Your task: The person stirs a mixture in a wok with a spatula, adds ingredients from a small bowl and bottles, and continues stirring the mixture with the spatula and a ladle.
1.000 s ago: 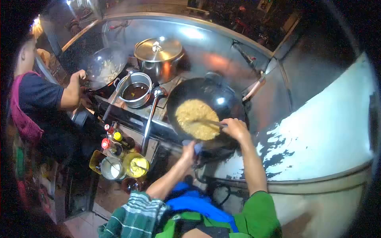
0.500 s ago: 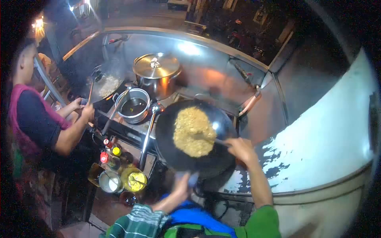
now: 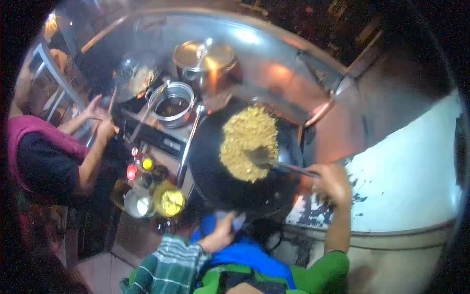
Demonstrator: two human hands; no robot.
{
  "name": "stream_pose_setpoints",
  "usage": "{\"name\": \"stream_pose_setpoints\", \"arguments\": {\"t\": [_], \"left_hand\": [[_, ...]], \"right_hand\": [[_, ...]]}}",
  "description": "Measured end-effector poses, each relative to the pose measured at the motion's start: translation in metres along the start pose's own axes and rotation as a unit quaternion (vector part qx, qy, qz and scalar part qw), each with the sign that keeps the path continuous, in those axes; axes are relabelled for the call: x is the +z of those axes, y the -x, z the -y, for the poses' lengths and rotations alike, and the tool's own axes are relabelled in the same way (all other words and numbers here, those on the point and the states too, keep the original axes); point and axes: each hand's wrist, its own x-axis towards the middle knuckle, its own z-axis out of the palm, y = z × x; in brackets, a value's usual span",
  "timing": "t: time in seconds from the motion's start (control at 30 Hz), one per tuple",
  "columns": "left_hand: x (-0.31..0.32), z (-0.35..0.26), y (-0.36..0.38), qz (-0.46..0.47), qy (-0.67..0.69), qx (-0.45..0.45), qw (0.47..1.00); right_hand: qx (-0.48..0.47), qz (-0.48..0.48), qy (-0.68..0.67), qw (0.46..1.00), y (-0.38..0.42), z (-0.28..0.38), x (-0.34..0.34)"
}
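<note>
A large black wok [image 3: 210, 161] holds a mound of grainy yellow food that looks like fried rice [image 3: 247, 132]. My right hand [image 3: 333, 183] is closed around the handle of a wok spatula [image 3: 289, 166], whose dark blade rests in the food's near right part. At the wok's near edge, my left hand [image 3: 223, 234] is closed on a greyish folded cloth [image 3: 238, 221]. Whether a wok handle lies under that cloth is hidden.
A lidded steel pot [image 3: 203, 56] and an open pot of dark liquid [image 3: 172, 100] stand behind, with a ladle [image 3: 191, 139] beside the wok. Several bottles and a yellow-filled container [image 3: 171, 201] sit left. At far left, a co-worker [image 3: 54, 152] tends another steaming wok [image 3: 139, 81].
My right hand has drawn right and the spatula blade now shows clearly. The food has shifted and spread in the wok. The view has tilted, and the co-worker's hands have moved apart somewhat.
</note>
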Motion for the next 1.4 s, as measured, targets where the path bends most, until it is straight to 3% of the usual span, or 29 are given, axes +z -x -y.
{"name": "stream_pose_setpoints", "arguments": {"t": [0.03,0.07,0.1,0.13,0.17,0.23,0.3,0.33,0.37,0.4,0.43,0.5,0.53,0.57,0.63,0.7,0.73,0.77,0.83,0.87,0.9,0.97,1.03,1.1,1.17,1.23,1.3,1.33,1.4], "left_hand": [[0.011,-0.003,0.005,-0.018,0.030,0.014,0.999],[0.012,-0.013,-0.008,-0.028,-0.026,-0.068,0.997],[0.036,-0.022,-0.022,-0.059,-0.007,-0.055,0.997],[0.039,-0.022,-0.052,-0.005,-0.025,-0.030,0.999],[0.025,-0.014,-0.093,-0.007,-0.116,-0.052,0.992],[0.018,0.013,-0.129,-0.068,-0.107,0.061,0.990],[-0.002,0.026,-0.105,-0.019,-0.123,0.101,0.987],[-0.006,0.014,-0.072,-0.013,-0.100,0.015,0.995],[0.000,-0.002,-0.034,0.049,-0.080,0.040,0.995],[-0.009,0.000,-0.032,0.047,-0.051,0.010,0.998],[-0.014,0.002,-0.026,0.040,-0.023,-0.023,0.999],[0.004,-0.008,-0.043,-0.005,-0.127,-0.002,0.992],[0.038,-0.025,-0.036,-0.027,-0.033,0.023,0.999],[0.060,-0.041,-0.042,-0.049,-0.060,0.015,0.997],[0.036,-0.012,-0.128,-0.047,-0.144,0.117,0.982],[0.033,-0.010,-0.169,-0.068,-0.192,0.147,0.968],[0.032,-0.006,-0.176,-0.090,-0.244,0.161,0.952],[0.033,-0.005,-0.177,-0.089,-0.244,0.157,0.953],[0.044,-0.014,-0.179,-0.041,-0.204,0.269,0.940],[0.053,-0.040,-0.165,-0.025,-0.307,0.219,0.926],[0.036,-0.025,-0.202,-0.025,-0.284,0.296,0.912],[0.033,-0.036,-0.212,-0.038,-0.323,0.276,0.904],[0.022,-0.050,-0.217,-0.012,-0.351,0.273,0.896],[0.004,-0.043,-0.227,0.015,-0.486,0.243,0.839],[0.006,-0.040,-0.226,0.052,-0.475,0.215,0.852],[0.030,-0.063,-0.195,-0.013,-0.636,0.122,0.761],[0.030,-0.064,-0.195,-0.033,-0.652,0.136,0.745],[0.029,-0.066,-0.192,-0.026,-0.652,0.144,0.744],[0.033,-0.074,-0.186,-0.022,-0.682,0.129,0.719]], "right_hand": [[-0.086,-0.031,0.034,0.995,0.007,-0.011,0.001],[-0.082,0.017,0.040,0.996,0.004,-0.006,0.007],[-0.078,0.056,0.050,0.994,0.001,0.001,0.012],[-0.068,0.040,0.057,0.995,-0.015,0.006,0.030],[-0.055,0.023,0.065,0.996,-0.034,0.007,0.057],[-0.045,-0.048,0.025,0.998,-0.054,0.013,0.087],[-0.023,-0.124,-0.020,0.992,-0.061,-0.005,0.114],[-0.049,-0.179,-0.041,0.982,-0.048,-0.008,0.114],[-0.077,-0.231,-0.063,0.968,-0.034,-0.010,0.111],[-0.039,-0.235,-0.096,0.966,-0.016,-0.012,0.105],[0.059,-0.156,-0.192,0.967,-0.004,-0.011,0.101],[-0.011,-0.197,-0.361,0.912,0.003,-0.034,0.132],[0.026,-0.112,-0.453,0.884,0.004,-0.054,0.150],[0.048,-0.052,-0.556,0.828,0.007,-0.055,0.158],[0.101,-0.017,-0.645,0.757,0.004,-0.062,0.200],[0.175,0.043,-0.617,0.766,0.000,-0.055,0.238],[0.127,0.033,-0.440,0.889,-0.009,-0.072,0.272],[0.132,0.034,-0.439,0.888,-0.011,-0.074,0.271],[0.065,-0.077,-0.299,0.949,-0.035,-0.075,0.253],[0.013,-0.093,-0.263,0.960,-0.048,-0.083,0.231],[0.003,-0.073,-0.214,0.974,-0.049,-0.072,0.189],[0.020,-0.006,-0.098,0.995,-0.039,-0.034,0.084],[0.033,0.046,-0.060,0.997,-0.038,-0.008,0.038],[-0.011,0.057,0.073,0.996,-0.072,-0.015,0.066],[-0.005,-0.005,0.099,0.995,-0.128,-0.007,0.109],[0.055,-0.003,0.082,0.995,-0.156,-0.007,0.121],[0.048,-0.046,0.110,0.992,-0.172,-0.041,0.125],[0.053,-0.016,0.112,0.992,-0.183,-0.073,0.138],[0.086,0.194,0.098,0.972,-0.151,-0.063,0.121]]}}
